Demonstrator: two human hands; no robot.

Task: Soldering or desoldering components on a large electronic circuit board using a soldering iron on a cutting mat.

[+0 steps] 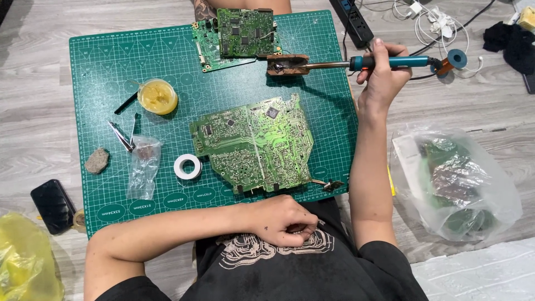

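My right hand (382, 75) grips the teal handle of a soldering iron (390, 62), whose metal tip rests in a brown wooden holder (287, 64) at the far side of the green cutting mat (100, 67). A large green circuit board (256, 142) lies in the middle of the mat. My left hand (284, 220) rests near my body at the mat's near edge, fingers curled around something small that I cannot make out. Two smaller green circuit boards (237, 36) are stacked at the far edge of the mat.
On the mat's left lie a yellow flux tub (157, 96), tweezers (121, 136), a small clear bag (145, 166), a white solder roll (188, 166) and a grey stone (97, 160). A black phone (52, 205) lies left, a power strip (354, 22) far, a plastic bag (454, 181) right.
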